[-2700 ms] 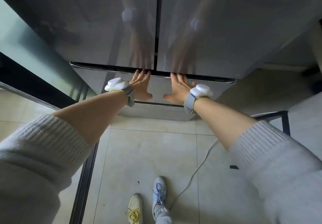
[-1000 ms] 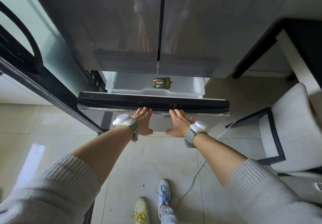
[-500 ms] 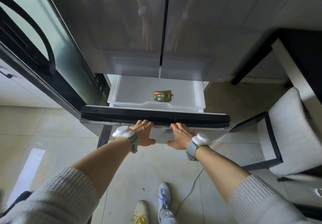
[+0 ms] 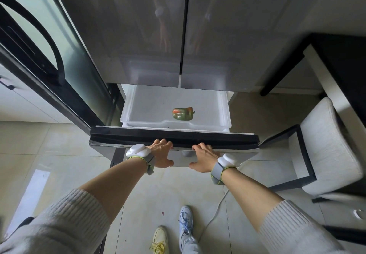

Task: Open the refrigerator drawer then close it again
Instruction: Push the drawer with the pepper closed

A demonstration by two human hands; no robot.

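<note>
The refrigerator drawer (image 4: 233, 138) stands pulled far out below the two closed grey upper doors (image 4: 150, 32). Its white inner bin (image 4: 224, 107) holds one green-and-red bell pepper (image 4: 182, 113). My left hand (image 4: 161, 154) grips the drawer's dark top edge left of centre, fingers hooked over the lip. My right hand (image 4: 204, 157) grips the same edge just right of centre. Both wrists carry white-and-grey bands.
A glass door with a black curved frame (image 4: 39, 42) stands at the left. A grey padded chair (image 4: 324, 151) and a dark table (image 4: 340, 59) stand close on the right. A white cable (image 4: 215, 212) runs across the tiled floor near my shoes (image 4: 185, 228).
The drawer was shut at first; both hands have pulled it toward me, and over the last second it has slid further out, baring more of the bin and the pepper.
</note>
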